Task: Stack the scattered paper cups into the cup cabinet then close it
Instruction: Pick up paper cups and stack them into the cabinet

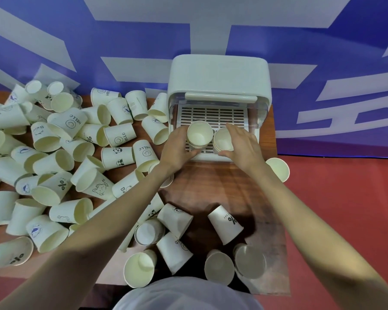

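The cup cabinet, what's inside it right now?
Inside the open cup cabinet, two short cup stacks stand mouth-up on the slatted tray: the left hand grips one, the right hand the other. Hands hide the stacks' lower cups.

A brown wood-grain surface (213,186) fills the middle. Behind the surface rises a blue wall with broad white shapes (143,36). To its right and along its near edge lies red floor (336,198).
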Tool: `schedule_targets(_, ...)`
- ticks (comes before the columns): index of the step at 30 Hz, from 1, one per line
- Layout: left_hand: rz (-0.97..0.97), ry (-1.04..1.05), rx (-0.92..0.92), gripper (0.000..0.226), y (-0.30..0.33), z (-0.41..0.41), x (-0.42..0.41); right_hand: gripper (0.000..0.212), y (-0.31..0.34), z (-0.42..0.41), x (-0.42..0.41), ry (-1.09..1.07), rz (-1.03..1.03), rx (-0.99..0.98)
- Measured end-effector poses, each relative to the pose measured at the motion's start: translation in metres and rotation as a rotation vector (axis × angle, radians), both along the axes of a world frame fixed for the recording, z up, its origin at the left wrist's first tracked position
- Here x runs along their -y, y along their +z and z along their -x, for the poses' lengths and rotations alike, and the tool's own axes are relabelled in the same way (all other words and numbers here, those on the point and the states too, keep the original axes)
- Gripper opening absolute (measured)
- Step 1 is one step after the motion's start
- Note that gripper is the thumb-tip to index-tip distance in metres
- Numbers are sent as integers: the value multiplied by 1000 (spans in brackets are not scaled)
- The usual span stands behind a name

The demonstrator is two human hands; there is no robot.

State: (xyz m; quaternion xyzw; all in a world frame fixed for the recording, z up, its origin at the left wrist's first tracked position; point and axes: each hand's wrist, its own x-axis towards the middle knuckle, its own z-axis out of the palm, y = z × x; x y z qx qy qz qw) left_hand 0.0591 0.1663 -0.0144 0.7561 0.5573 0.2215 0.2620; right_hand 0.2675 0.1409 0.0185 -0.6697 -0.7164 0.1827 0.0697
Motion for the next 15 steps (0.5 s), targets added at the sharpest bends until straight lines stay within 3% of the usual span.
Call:
schedule_targets(8, 16, 23, -28, 70, 7, 10, 16, 88, -4, 2, 8, -18, 23, -35)
schedule_targets(12, -97, 10, -50, 56, 17, 25, 49, 62, 6, -2, 45, -21, -174, -150)
schedule_targets(15, -126, -123, -90, 40, 23, 35, 80, 46, 5, -12, 86, 29, -160, -208)
